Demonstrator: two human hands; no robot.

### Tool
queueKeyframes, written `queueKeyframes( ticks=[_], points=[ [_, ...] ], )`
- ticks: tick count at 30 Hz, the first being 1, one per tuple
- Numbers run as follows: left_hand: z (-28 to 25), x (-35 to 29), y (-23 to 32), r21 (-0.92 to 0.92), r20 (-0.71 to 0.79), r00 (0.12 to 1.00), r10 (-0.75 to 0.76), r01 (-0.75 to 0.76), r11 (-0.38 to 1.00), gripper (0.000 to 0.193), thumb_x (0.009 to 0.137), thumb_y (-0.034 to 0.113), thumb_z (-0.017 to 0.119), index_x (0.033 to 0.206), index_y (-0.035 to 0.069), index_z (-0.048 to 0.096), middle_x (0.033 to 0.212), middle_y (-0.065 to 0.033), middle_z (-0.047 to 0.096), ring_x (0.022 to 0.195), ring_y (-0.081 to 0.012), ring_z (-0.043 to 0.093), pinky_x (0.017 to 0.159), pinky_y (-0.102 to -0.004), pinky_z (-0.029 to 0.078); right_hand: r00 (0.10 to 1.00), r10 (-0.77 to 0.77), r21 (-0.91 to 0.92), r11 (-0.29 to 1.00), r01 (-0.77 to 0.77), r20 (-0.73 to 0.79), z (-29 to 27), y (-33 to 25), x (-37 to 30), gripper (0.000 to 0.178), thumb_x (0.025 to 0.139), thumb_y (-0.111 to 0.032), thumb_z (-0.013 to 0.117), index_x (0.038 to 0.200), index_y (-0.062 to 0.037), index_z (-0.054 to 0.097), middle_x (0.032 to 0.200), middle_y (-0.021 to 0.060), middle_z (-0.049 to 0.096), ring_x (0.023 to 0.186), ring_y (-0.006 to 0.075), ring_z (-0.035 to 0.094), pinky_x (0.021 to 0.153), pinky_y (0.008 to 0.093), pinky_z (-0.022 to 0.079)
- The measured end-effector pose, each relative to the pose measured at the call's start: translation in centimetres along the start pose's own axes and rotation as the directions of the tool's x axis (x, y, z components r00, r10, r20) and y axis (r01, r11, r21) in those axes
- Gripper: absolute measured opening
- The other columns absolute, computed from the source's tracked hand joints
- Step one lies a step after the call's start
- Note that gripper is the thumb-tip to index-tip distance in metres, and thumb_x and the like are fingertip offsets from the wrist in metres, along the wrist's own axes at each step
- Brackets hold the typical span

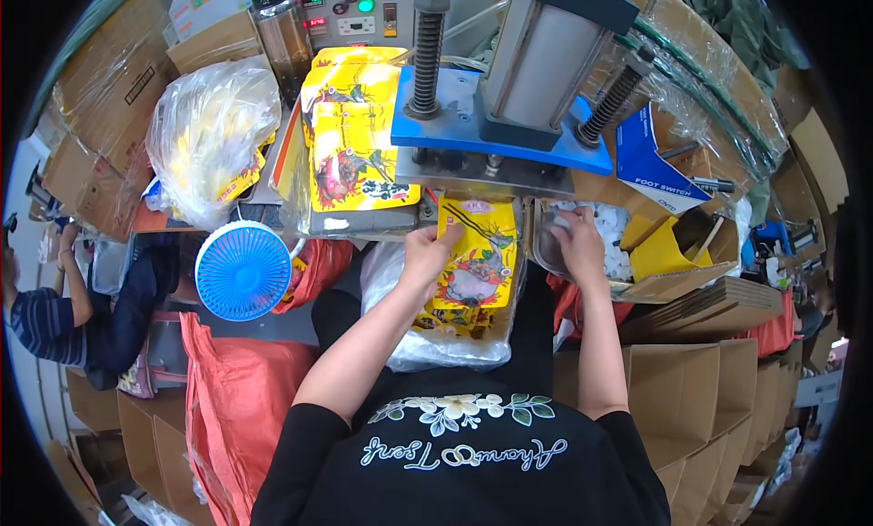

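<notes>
My left hand point(427, 259) grips the left edge of a flat yellow printed pouch point(482, 267) near its top. The pouch lies over a plastic-lined box point(496, 349) on my lap, with more yellow pouches inside. Over to the right, my right hand point(582, 248) reaches down with bent fingers at a clear plastic tub point(546, 244). Small white pieces point(614, 230) fill the carton beside that tub. My right fingers are closed, but whatever they pinch is too small to make out.
A blue-plated press point(509, 130) with spring posts stands ahead of me. Left of it lies a stack of yellow pouches point(355, 167). A blue fan point(243, 271), a stuffed clear bag point(214, 135) and a red sack point(241, 408) are at left. Cardboard boxes point(677, 390) crowd the right.
</notes>
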State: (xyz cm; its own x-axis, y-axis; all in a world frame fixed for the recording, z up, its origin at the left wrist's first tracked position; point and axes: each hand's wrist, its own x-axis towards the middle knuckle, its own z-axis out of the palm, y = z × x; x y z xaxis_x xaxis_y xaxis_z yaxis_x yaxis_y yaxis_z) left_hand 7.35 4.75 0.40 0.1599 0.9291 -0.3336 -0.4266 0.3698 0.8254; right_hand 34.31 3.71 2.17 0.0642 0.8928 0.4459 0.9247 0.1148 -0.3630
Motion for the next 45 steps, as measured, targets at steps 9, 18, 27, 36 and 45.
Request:
queueKeyframes(
  ticks=[9,18,27,36,45],
  points=[
    [-9.0,0.9,4.7,0.966,0.255,0.685,0.683,-0.210,-0.151,0.063,0.082,0.038,0.072,0.136,0.015,0.052,0.148,-0.0119,0.041,0.142,-0.0308,0.028,0.114,-0.0510,0.021,0.998,-0.061,0.366,0.930,0.044,0.035,1.6,1.9,0.1,0.017,0.090,-0.004,0.059,0.104,0.0032,0.067,0.093,0.0121,0.062,0.082,0.0190,0.061,0.071,0.0267,0.048],
    [-8.1,-5.3,4.7,0.636,0.085,0.791,0.607,-0.512,0.578,0.011,0.085,0.000,0.068,0.096,0.001,0.070,0.088,-0.0046,0.069,0.084,-0.0114,0.064,0.074,-0.0257,0.049,0.952,0.174,0.730,0.612,-0.305,0.252,-2.9,-4.7,-0.6,0.017,0.084,-0.006,0.070,0.102,-0.0053,0.068,0.093,-0.0005,0.066,0.082,0.0064,0.057,0.074,0.0208,0.045],
    [-6.0,-6.6,-1.1,0.559,0.255,0.922,0.292,-0.387,0.733,0.015,0.086,0.008,0.069,0.094,-0.004,0.070,0.086,-0.0077,0.069,0.079,-0.0098,0.062,0.069,-0.0254,0.049,0.786,-0.200,0.673,0.661,-0.332,0.585,-2.2,-11.4,-0.7,0.019,0.081,-0.007,0.072,0.100,-0.0020,0.071,0.099,0.0048,0.068,0.088,0.0111,0.062,0.078,0.0243,0.048],
    [-1.5,-2.5,-0.6,0.244,0.004,0.994,0.105,-0.103,0.964,0.033,0.092,0.024,0.068,0.088,-0.009,0.070,0.075,-0.0048,0.069,0.065,-0.0063,0.058,0.057,-0.0253,0.046,0.986,0.098,0.449,0.881,-0.149,0.134,-2.8,-7.5,0.1,0.035,0.084,-0.013,0.072,0.116,-0.0027,0.065,0.105,0.0134,0.070,0.094,0.0199,0.067,0.080,0.0324,0.052],
    [-0.6,-0.5,0.6,0.158,0.004,1.000,0.015,-0.016,0.987,0.029,0.092,0.021,0.068,0.088,-0.007,0.069,0.081,-0.0071,0.070,0.068,-0.0088,0.062,0.061,-0.0252,0.049,0.957,0.168,-0.164,0.978,-0.131,0.238,-3.8,-2.9,-2.7,0.014,0.083,-0.013,0.067,0.094,-0.0037,0.070,0.100,0.0138,0.059,0.089,0.0348,0.063,0.076,0.0424,0.049]
  ],
)
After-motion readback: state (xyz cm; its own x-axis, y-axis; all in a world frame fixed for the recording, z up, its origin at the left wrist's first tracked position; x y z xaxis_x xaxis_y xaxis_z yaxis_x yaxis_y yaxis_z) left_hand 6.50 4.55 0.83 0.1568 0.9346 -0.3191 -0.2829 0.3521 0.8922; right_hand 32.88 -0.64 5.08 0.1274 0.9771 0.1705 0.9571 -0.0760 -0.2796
